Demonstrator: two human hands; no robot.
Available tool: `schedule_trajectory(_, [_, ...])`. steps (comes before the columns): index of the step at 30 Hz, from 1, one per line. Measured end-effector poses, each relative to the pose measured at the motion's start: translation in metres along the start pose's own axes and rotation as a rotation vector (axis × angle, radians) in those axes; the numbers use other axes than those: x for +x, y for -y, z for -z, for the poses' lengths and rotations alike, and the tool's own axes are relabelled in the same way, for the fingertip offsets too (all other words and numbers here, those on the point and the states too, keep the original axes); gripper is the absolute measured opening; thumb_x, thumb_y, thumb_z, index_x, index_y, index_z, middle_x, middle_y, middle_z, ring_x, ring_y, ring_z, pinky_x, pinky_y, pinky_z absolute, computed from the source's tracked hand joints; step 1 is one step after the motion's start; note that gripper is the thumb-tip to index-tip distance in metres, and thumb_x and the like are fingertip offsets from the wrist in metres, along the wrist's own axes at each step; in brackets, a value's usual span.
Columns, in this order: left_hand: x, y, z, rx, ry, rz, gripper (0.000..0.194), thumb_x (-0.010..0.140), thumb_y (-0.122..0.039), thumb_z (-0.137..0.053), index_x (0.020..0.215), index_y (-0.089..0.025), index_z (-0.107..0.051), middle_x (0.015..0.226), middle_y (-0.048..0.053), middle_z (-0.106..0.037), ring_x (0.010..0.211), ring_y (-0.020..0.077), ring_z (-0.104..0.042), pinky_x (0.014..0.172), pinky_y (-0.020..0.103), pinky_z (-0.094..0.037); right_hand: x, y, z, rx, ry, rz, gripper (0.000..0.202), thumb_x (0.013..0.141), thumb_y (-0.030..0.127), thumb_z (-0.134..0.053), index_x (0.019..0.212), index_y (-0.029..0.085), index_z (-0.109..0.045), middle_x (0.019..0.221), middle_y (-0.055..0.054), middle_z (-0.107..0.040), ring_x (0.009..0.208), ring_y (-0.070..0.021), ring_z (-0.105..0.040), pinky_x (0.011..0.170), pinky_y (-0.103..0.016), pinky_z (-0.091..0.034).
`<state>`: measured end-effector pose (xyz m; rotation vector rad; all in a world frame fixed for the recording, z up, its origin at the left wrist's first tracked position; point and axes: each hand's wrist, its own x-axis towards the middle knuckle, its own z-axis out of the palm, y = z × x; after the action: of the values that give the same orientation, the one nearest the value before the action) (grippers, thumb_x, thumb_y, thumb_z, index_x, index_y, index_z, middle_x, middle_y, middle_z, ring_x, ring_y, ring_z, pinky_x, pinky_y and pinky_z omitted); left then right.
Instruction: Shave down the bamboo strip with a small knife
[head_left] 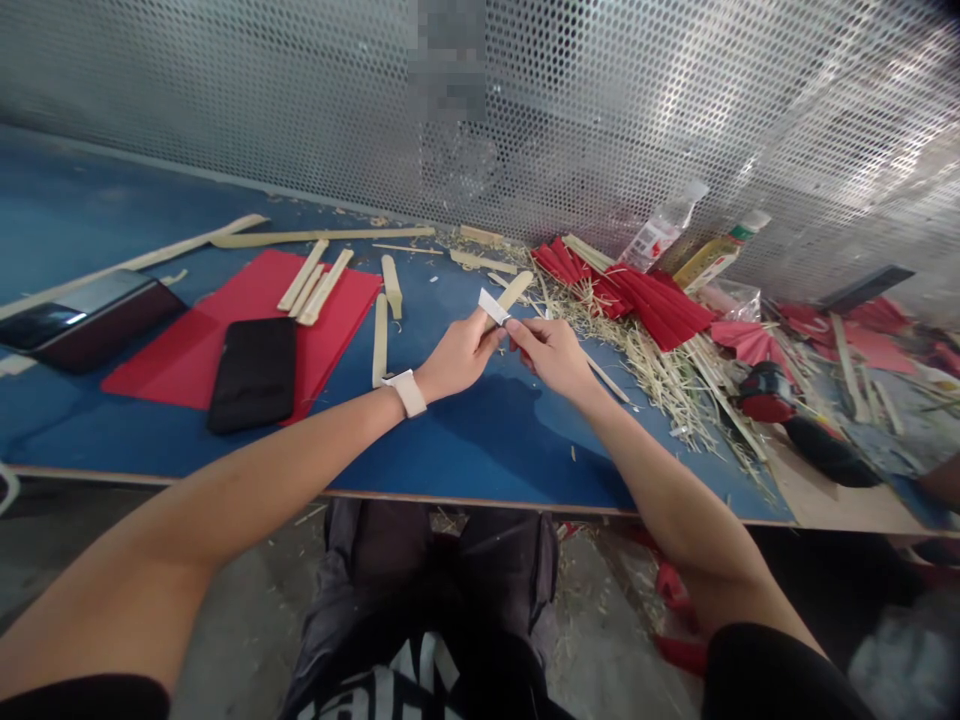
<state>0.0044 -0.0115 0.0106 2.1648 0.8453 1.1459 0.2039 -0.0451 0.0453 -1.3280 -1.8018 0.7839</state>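
Near the middle of the blue table, my left hand [459, 355] is closed round a pale bamboo strip [516, 290], whose rounded end sticks out beyond the fingers. A small white blade-like piece [493, 306] lies across the strip. My right hand [551, 352] is pinched on the dark lower end of that piece, its fingertips beside the left thumb. Both hands are just above the table surface. The part of the strip inside my left hand is hidden.
Red sheets [247, 285] with bamboo pieces and a black phone [253, 375] lie left. Shavings [660, 375], folded red paper [660, 305], two bottles [664, 228] and a power tool [766, 392] are right. A perforated metal panel [337, 110] stands behind the table.
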Motion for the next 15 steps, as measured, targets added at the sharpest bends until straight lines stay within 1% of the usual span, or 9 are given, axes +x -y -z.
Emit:
schedule_trajectory(4, [0.001, -0.002, -0.001, 0.004, -0.019, -0.005, 0.006, 0.114, -0.028, -0.054, 0.111, -0.023, -0.057, 0.087, 0.005, -0.073, 0.078, 0.0213, -0.070, 0.074, 0.036, -0.053, 0.000, -0.002, -0.004, 0.051, -0.030, -0.012, 0.078, 0.095, 0.097, -0.057, 0.073, 0.023, -0.063, 0.053, 0.003, -0.047, 0.050, -0.0130, -0.045, 0.049, -0.030, -0.035])
schedule_trajectory(7, [0.000, -0.002, -0.003, 0.019, -0.032, 0.005, 0.008, 0.114, -0.028, -0.055, 0.113, -0.022, -0.059, 0.089, 0.005, -0.072, 0.080, 0.0220, -0.071, 0.075, 0.035, -0.053, 0.000, -0.002, -0.006, 0.075, -0.038, -0.025, 0.078, 0.093, 0.098, -0.059, 0.073, 0.023, -0.063, 0.054, 0.003, -0.047, 0.050, -0.0129, -0.045, 0.048, -0.030, -0.035])
schedule_trajectory(12, [0.002, -0.002, -0.007, 0.053, -0.105, 0.048, 0.022, 0.115, -0.037, -0.058, 0.098, -0.024, -0.054, 0.081, 0.003, -0.067, 0.074, 0.0208, -0.067, 0.071, 0.035, -0.050, -0.001, 0.001, -0.012, 0.190, -0.078, -0.057, 0.076, 0.094, 0.098, -0.058, 0.075, 0.024, -0.059, 0.054, 0.004, -0.044, 0.046, -0.0118, -0.041, 0.045, -0.031, -0.034])
schedule_trajectory(15, [0.003, -0.006, -0.008, 0.055, -0.146, 0.072, 0.027, 0.114, -0.039, -0.061, 0.093, -0.025, -0.050, 0.080, 0.002, -0.065, 0.073, 0.0203, -0.066, 0.070, 0.036, -0.049, 0.000, 0.002, -0.013, 0.191, -0.091, -0.053, 0.075, 0.096, 0.098, -0.055, 0.076, 0.025, -0.059, 0.054, 0.004, -0.043, 0.045, -0.0126, -0.042, 0.045, -0.031, -0.034])
